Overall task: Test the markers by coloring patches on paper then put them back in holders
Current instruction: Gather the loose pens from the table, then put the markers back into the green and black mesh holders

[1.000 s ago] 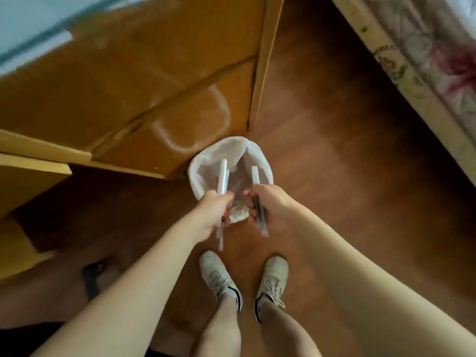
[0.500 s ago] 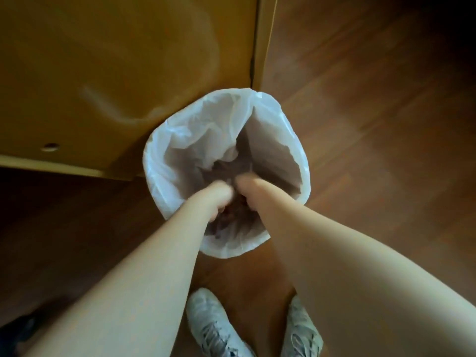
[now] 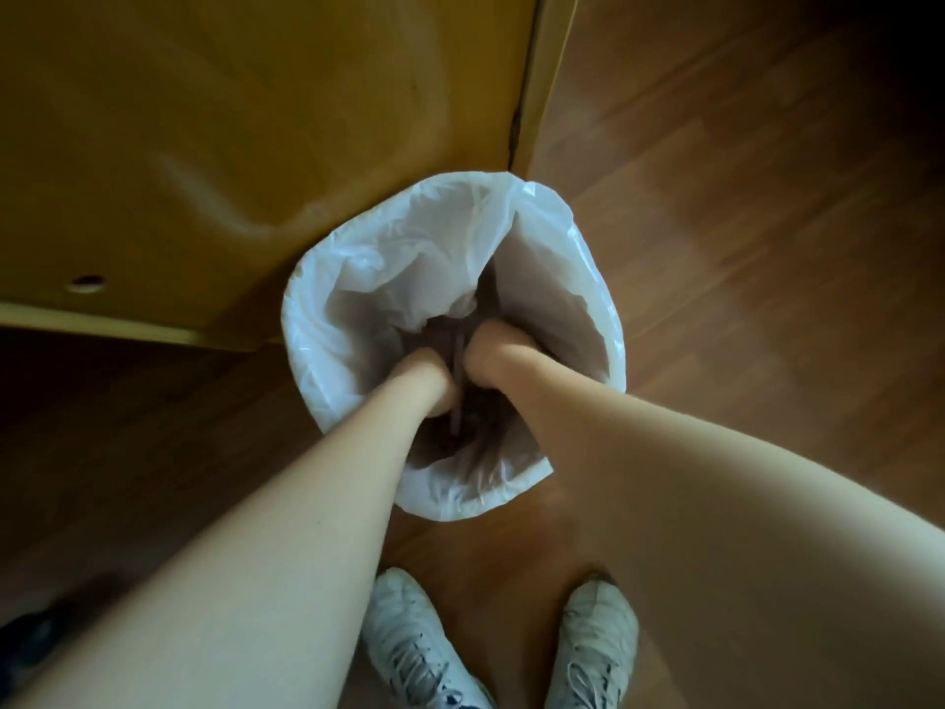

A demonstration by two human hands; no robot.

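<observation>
step: discarding markers, likely | left hand (image 3: 419, 373), right hand (image 3: 493, 350) deep inside bin (image 3: 317, 319), grips unclear | next: withdraw hands

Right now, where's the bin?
Head view, centre: the white-lined bin stands on the wood floor against the yellow cabinet, just ahead of the white shoes.

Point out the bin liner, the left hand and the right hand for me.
bin liner (image 3: 358, 278): head view, on its white left inner wall.
left hand (image 3: 424, 373): head view, on its back.
right hand (image 3: 493, 345): head view, on its back.
</observation>
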